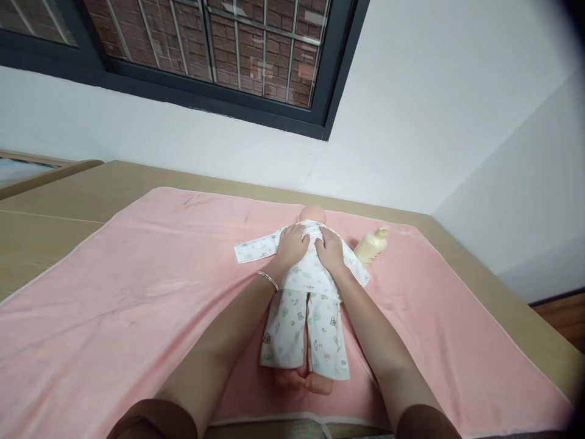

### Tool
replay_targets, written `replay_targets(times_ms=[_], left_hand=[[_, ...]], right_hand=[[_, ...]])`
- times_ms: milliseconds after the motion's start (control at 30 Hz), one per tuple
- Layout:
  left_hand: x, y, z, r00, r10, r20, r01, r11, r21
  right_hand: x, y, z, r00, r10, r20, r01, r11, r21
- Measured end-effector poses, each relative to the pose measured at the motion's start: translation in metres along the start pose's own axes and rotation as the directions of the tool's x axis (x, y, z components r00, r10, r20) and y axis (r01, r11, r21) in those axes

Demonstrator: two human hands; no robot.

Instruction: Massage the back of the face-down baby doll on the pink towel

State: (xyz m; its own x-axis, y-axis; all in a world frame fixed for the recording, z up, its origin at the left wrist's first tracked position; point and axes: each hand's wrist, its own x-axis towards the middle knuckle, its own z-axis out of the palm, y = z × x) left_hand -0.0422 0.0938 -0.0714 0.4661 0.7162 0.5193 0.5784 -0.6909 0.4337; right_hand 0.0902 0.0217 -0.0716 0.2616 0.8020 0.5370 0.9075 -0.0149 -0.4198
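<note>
A baby doll (305,317) in white printed pyjamas lies lengthwise on a pink towel (137,305), its head (312,214) away from me and its bare feet toward me. My left hand (291,244) rests on the doll's left shoulder and upper chest, fingers curled over the cloth. My right hand (329,250) lies on the other side of the chest, fingers also pressed into the fabric near the collar. A silver bangle (267,280) circles my left wrist.
A cream pump bottle (371,245) lies on the towel just right of the doll. The towel covers a tan table (55,213) set against a white wall. A dark-framed window (219,55) is above. Wooden floor (562,317) shows at the right.
</note>
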Motion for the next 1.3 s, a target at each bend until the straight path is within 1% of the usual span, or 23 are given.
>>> replay_targets(times_ms=[100, 167, 333, 467, 533, 600, 700, 833, 967, 1100, 1300], left_hand=[[0.002, -0.004, 0.0, 0.998, 0.016, 0.056, -0.017, 1.0, 0.006], [0.002, -0.004, -0.001, 0.997, 0.025, 0.073, -0.026, 1.0, 0.012], [0.002, 0.002, -0.007, 0.994, 0.06, 0.087, -0.062, 0.998, 0.02], [0.002, 0.012, -0.01, 0.997, 0.035, 0.063, -0.038, 0.998, 0.046], [0.0, 0.018, -0.011, 0.999, -0.012, 0.03, 0.01, 0.999, 0.052], [-0.002, 0.021, -0.011, 0.998, -0.063, 0.004, 0.063, 0.997, 0.045], [-0.004, 0.023, -0.01, 0.995, -0.095, -0.02, 0.096, 0.995, 0.021], [-0.002, 0.019, -0.007, 0.995, -0.094, -0.037, 0.094, 0.995, 0.011], [0.001, 0.014, -0.003, 0.993, -0.119, 0.017, 0.119, 0.993, 0.023], [0.002, 0.011, 0.0, 0.985, -0.164, 0.046, 0.164, 0.986, 0.0], [0.001, 0.011, 0.002, 0.984, -0.172, 0.04, 0.173, 0.984, -0.032]], right_hand=[[0.002, 0.005, 0.003, 0.999, -0.007, 0.036, 0.008, 1.0, -0.024], [0.002, 0.008, 0.004, 0.999, -0.01, 0.046, 0.011, 0.999, -0.033], [0.003, 0.007, 0.004, 0.998, -0.049, 0.026, 0.05, 0.998, -0.032], [0.002, -0.003, -0.001, 0.995, -0.102, -0.009, 0.102, 0.995, -0.012], [-0.002, -0.009, -0.003, 0.996, -0.085, -0.03, 0.084, 0.996, -0.011], [-0.006, -0.014, -0.005, 0.997, -0.035, -0.073, 0.033, 0.999, -0.025], [-0.011, -0.016, -0.006, 0.992, 0.036, -0.122, -0.041, 0.999, -0.033], [-0.006, -0.01, -0.003, 0.998, 0.041, -0.053, -0.042, 0.999, -0.019], [-0.001, -0.003, 0.0, 0.999, 0.051, 0.018, -0.05, 0.998, -0.029], [0.0, -0.002, 0.001, 0.997, 0.073, 0.026, -0.073, 0.997, -0.019], [-0.001, -0.003, 0.001, 0.998, 0.068, 0.017, -0.068, 0.998, -0.006]])
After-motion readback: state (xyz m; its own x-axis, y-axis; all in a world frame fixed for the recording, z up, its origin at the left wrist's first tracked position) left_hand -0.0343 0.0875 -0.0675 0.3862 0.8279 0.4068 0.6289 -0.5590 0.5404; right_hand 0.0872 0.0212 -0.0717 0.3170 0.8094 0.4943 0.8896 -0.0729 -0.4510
